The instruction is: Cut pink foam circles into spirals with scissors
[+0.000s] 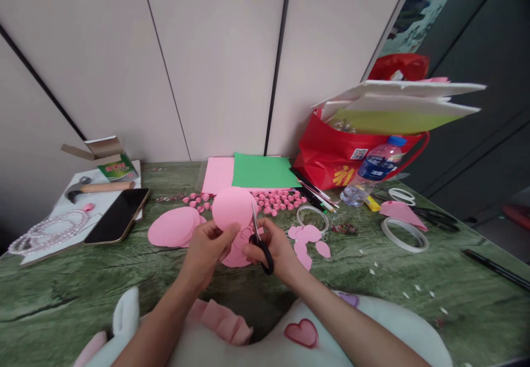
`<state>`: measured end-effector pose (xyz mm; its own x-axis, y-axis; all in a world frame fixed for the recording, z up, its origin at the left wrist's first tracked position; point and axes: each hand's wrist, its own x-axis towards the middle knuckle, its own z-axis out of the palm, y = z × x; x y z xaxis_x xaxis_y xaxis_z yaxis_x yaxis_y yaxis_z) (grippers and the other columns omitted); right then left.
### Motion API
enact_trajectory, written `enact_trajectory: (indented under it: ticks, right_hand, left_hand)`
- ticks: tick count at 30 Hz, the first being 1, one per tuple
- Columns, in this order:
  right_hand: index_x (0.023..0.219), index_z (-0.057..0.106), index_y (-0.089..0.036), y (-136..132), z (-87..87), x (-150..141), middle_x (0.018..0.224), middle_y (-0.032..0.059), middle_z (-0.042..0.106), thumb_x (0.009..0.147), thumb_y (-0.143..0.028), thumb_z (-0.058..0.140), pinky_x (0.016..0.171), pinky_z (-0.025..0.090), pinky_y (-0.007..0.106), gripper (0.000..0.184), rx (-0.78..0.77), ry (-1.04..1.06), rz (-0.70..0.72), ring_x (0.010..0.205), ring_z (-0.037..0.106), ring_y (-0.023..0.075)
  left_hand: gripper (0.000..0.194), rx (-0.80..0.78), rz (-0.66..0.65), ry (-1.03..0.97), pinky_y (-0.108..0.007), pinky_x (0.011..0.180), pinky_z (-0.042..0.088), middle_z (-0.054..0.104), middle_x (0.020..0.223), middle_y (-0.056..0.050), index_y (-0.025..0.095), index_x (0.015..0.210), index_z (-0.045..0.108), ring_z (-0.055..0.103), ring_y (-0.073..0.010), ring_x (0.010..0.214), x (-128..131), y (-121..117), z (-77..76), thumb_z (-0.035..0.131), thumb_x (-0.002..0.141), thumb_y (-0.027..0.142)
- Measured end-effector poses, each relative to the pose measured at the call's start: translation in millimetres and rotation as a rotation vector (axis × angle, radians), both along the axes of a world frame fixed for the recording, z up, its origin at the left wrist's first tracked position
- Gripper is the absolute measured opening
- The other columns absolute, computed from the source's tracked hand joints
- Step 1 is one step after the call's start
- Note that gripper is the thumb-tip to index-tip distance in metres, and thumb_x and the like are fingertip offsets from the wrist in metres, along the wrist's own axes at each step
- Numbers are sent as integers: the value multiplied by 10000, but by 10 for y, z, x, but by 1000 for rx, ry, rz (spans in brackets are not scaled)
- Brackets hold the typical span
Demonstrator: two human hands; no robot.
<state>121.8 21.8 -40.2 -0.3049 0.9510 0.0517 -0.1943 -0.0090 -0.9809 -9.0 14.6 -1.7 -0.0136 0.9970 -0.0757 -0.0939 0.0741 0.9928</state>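
A person's two bare hands meet over a green wood-grain table [83, 301], seen from above. The left hand [212, 247] has its thumb and fingers pinched together on the lower edge of a pink paper disc [232, 208], which stands upright, its flat side toward the viewer. The right hand [274, 247] curls its fingers round the black handles of a pair of scissors [258, 240] — the blades point up beside the disc's right edge, and whether they are parted is too small to tell.

More pink paper [237, 255] lies beneath the hands. To the left is an overlapping stack of pink discs [171, 228]; to the right, a cluster of cut pink petals [308, 234]. Behind the disc, small rolled pink pieces [281, 197] lie in a band before a green sheet [265, 171] and a pink sheet [217, 175].

Farther left are a dark phone [118, 216], a hammer [105, 187] and looped pearly beads [62, 230]; at the right rear, a clear bottle [375, 171] stands before a red bag [317, 157]
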Motion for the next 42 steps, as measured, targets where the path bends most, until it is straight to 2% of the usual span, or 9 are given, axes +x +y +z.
enact_trajectory:
  ticks: [5, 10, 13, 17, 23, 27, 33, 38, 42]
  right_hand:
    - [776, 319, -207, -15, -9, -14, 423, -109, 472, 501, -338, 722, 378, 344, 181, 506, -40, 38, 6, 347, 417, 63]
    - [797, 309, -208, -32, 19, -24, 486, -92, 507, 481, -308, 735, 406, 341, 178, 540, -71, 62, 19, 391, 425, 60]
    - [793, 314, -202, -28, 35, -17, 518, -91, 498, 462, -269, 747, 412, 311, 158, 549, -69, 75, 2, 423, 397, 45]
    - [792, 326, -198, -19, 40, -9, 540, -91, 481, 453, -248, 751, 425, 302, 152, 546, -67, 66, -24, 456, 393, 45]
    - [794, 329, -202, -17, 33, 7, 505, -97, 473, 473, -280, 741, 390, 270, 147, 528, -61, 65, -18, 407, 363, 39]
    - [795, 321, -212, -5, 10, 6, 463, -108, 459, 472, -313, 739, 379, 310, 165, 537, -53, 45, -21, 380, 402, 57]
    - [791, 310, -217, 2, -38, -33, 462, -102, 487, 489, -349, 724, 365, 328, 173, 529, -38, 31, 2, 368, 422, 67]
    - [797, 311, -210, -11, -25, -31, 518, -89, 502, 486, -298, 735, 398, 327, 167, 534, -38, 61, 29, 406, 413, 54]
    - [788, 324, -201, -6, 4, -13, 532, -92, 480, 464, -259, 748, 418, 307, 154, 536, -47, 51, -14, 448, 395, 47]
  left_hand:
    - [195, 1, -95, -53, -180, 314, 242, 469, 434, 58, 150, 557, 475, 358, -45, 304, -1, -2, -2, 572, 666, 280]
    - [236, 18, -24, 47, -171, 330, 168, 367, 329, 81, 134, 476, 464, 270, -20, 297, -10, 4, -18, 610, 630, 238]
    - [221, 2, -40, 78, -177, 336, 141, 364, 316, 81, 131, 479, 479, 251, -21, 299, -18, 6, -25, 619, 615, 235]
    - [203, 5, -56, 73, -180, 341, 139, 354, 307, 86, 133, 491, 480, 247, -24, 303, -22, 8, -28, 616, 614, 220]
    - [177, 1, -45, 40, -170, 343, 136, 338, 320, 94, 129, 505, 483, 235, -17, 317, -17, 7, -25, 617, 606, 186]
    - [182, 22, -27, 36, -158, 339, 145, 340, 333, 95, 125, 517, 483, 240, -12, 319, -14, 10, -17, 612, 622, 199]
    - [225, -12, -92, 8, -172, 315, 223, 463, 386, 47, 131, 522, 477, 355, -44, 294, -10, 11, 10, 579, 662, 275]
    - [290, 0, -22, 80, -165, 326, 174, 371, 310, 70, 127, 439, 445, 278, -21, 294, -14, 6, -1, 611, 631, 269]
    - [287, -21, -45, 121, -176, 328, 145, 372, 312, 69, 129, 450, 451, 260, -23, 299, -21, 16, -22, 614, 627, 288]
